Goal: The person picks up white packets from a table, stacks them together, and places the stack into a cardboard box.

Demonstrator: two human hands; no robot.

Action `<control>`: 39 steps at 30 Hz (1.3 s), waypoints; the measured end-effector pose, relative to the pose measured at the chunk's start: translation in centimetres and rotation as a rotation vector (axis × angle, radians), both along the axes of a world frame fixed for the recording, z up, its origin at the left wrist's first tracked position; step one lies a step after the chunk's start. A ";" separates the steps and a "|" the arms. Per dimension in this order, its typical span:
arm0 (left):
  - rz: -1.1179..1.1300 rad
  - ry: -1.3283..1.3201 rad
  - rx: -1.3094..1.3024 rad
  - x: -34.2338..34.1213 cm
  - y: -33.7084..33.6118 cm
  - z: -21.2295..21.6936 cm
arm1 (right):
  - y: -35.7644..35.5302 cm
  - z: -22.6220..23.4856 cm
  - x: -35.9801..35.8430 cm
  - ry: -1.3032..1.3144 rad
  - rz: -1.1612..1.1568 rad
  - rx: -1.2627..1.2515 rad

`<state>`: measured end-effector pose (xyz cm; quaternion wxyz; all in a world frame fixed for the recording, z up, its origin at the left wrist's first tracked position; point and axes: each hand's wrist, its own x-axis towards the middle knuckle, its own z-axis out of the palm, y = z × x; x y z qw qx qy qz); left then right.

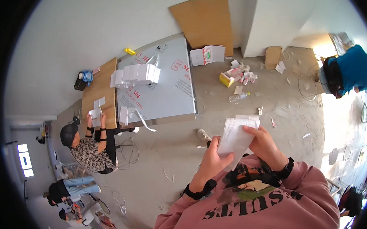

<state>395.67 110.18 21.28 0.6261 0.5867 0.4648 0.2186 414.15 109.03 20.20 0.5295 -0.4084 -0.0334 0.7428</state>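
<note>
In front of my chest I hold a stack of white paper sheets, tilted, with one sheet jutting out at its far right corner. My left hand grips the lower left side, its thumb lying across the face. My right hand clasps the right edge, thumb on top near the upper corner. The fingers behind the stack are hidden. Both wrists wear black bands, and the pink sleeves come in from below.
Ahead to the left, a metal-topped table bears a row of white paper stacks. A person sits at the adjoining wooden table handling white paper. Litter and a plastic bottle lie on the floor. Another person bends over at right.
</note>
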 end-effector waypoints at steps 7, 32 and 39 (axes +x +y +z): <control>0.023 -0.333 -0.118 4.5 -3.2 1.4 | -5.8 5.2 4.9 -0.425 0.213 0.337; 0.242 -0.584 0.265 5.7 -8.7 5.3 | -12.4 10.6 6.4 -1.252 -0.121 0.810; 0.153 -0.469 0.495 4.8 -9.6 5.7 | -13.3 12.2 7.4 -1.431 -0.035 1.176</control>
